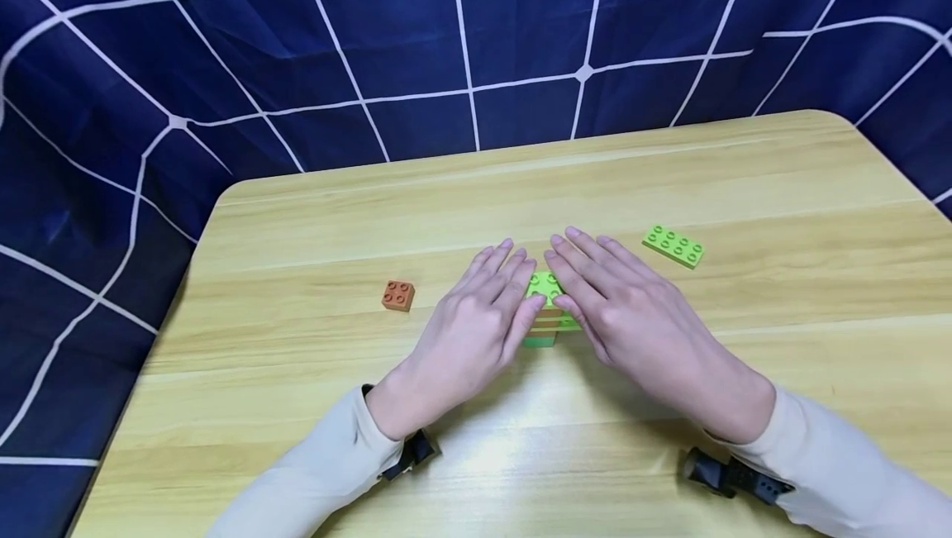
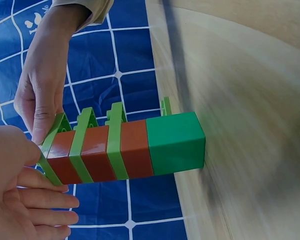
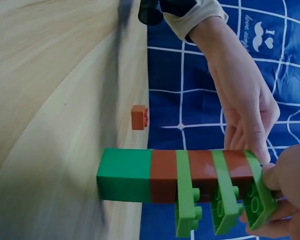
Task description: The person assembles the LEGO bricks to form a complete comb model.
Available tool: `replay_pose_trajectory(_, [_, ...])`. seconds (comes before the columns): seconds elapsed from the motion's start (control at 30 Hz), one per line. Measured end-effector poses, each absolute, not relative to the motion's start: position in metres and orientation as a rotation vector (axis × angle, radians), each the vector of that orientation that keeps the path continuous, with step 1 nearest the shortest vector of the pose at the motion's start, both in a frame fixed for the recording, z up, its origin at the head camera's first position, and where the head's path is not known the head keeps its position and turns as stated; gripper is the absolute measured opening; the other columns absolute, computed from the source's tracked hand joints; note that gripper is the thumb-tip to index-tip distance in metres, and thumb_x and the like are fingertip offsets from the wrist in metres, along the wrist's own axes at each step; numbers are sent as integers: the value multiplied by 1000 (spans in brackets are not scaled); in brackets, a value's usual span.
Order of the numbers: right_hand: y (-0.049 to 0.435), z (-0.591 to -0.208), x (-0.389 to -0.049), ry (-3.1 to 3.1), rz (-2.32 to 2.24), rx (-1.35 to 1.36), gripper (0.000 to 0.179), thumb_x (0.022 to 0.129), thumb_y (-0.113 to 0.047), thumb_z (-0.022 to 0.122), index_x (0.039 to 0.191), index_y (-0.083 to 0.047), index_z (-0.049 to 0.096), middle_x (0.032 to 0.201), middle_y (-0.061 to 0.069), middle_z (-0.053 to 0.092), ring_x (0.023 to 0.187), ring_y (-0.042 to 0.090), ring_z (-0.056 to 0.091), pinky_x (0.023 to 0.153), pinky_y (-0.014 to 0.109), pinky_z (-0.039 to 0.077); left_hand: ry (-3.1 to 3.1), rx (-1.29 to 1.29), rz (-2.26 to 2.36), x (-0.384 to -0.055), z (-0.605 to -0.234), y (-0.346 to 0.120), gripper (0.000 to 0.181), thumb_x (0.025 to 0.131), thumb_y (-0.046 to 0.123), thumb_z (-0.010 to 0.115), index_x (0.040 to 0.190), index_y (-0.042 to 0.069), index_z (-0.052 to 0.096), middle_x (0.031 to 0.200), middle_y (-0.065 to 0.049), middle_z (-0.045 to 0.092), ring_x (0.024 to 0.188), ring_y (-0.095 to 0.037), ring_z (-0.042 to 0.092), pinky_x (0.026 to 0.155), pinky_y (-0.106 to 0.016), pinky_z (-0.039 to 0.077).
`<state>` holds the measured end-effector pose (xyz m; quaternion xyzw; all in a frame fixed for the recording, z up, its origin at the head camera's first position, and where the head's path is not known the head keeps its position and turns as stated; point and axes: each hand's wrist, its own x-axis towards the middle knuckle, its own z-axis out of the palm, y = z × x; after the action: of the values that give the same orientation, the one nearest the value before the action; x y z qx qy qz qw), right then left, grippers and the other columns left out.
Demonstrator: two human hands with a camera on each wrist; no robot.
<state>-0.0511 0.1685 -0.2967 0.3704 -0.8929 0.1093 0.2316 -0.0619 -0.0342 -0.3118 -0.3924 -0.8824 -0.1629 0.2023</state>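
A tower of toy building blocks stands upright on the table, its bottom a green block (image 2: 177, 142) with brown blocks (image 3: 200, 172) and lime plates (image 3: 222, 192) alternating above. Each lime plate juts out to one side. At the tower's left is my left hand (image 1: 476, 319), fingers straight, thumb tip at the near edge of the top lime plate (image 1: 545, 284). My right hand (image 1: 632, 315) lies over the right part of that plate, also with straight fingers and its thumb at the near edge. The palms hide part of the top plate.
A loose brown block (image 1: 397, 296) lies on the wooden table (image 1: 297, 240) to the left. Beyond my right hand lies a loose lime plate (image 1: 673, 245), studs up. A dark blue cloth with white lines (image 1: 409, 34) hangs behind the table.
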Motion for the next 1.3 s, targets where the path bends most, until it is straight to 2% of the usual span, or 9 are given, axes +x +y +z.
replay_pose_trajectory(0.33, [170,-301,-53,-2427,373,980,60,107,-37,21,125,5,60,128,22,59,123,36,53,110,50,37,-2442,-1118,-492,-66,-311,-34,63,107,35,17,125,-8,60,129,-22,58,128,-33,49,115,-38,30])
replay_pose_trajectory(0.57, [172,-301,-54,-2417,362,987,61,107,-37,21,124,6,61,127,22,60,123,37,53,108,52,38,-2440,-1116,-466,-66,-311,-33,43,104,26,43,125,-6,60,129,-22,58,128,-33,49,114,-38,30])
replay_pose_trajectory(0.63, [172,-300,-54,-2419,370,1004,61,107,-38,21,124,6,61,127,21,60,123,37,53,107,52,39,-2429,-1105,-429,-65,-311,-33,41,102,25,46,123,-7,61,128,-22,59,127,-33,51,114,-39,32])
replay_pose_trajectory(0.77, [172,-299,-54,-2429,394,1031,62,107,-39,21,125,5,60,127,21,60,124,37,52,105,54,40,-2424,-1089,-409,-61,-312,-34,42,104,26,42,122,-6,63,126,-23,60,125,-33,52,113,-39,33])
replay_pose_trajectory(0.97, [171,-301,-54,-2424,397,1035,62,107,-39,21,125,5,61,125,21,62,121,39,54,100,55,44,-2453,-1070,-505,-61,-313,-35,57,107,35,25,123,-6,62,127,-21,59,126,-32,52,113,-38,33])
replay_pose_trajectory(1.03, [171,-301,-55,-2416,404,1034,62,107,-39,22,124,5,61,123,21,63,120,39,54,98,56,45,-2459,-1069,-521,-62,-313,-35,58,107,35,25,124,-6,61,128,-21,59,126,-32,52,113,-38,33])
replay_pose_trajectory(1.2, [171,-303,-55,-2406,430,1035,60,106,-39,23,123,4,62,120,20,64,118,40,55,95,57,47,-2541,-1134,-628,-65,-306,-40,44,103,28,44,126,-6,60,128,-20,59,126,-31,52,113,-36,32])
replay_pose_trajectory(1.3, [170,-303,-55,-2406,435,1038,59,106,-38,23,123,3,62,120,19,64,117,40,56,94,57,47,-2664,-1161,-716,-70,-296,-49,43,100,30,52,126,-4,60,127,-17,61,124,-29,54,112,-35,36])
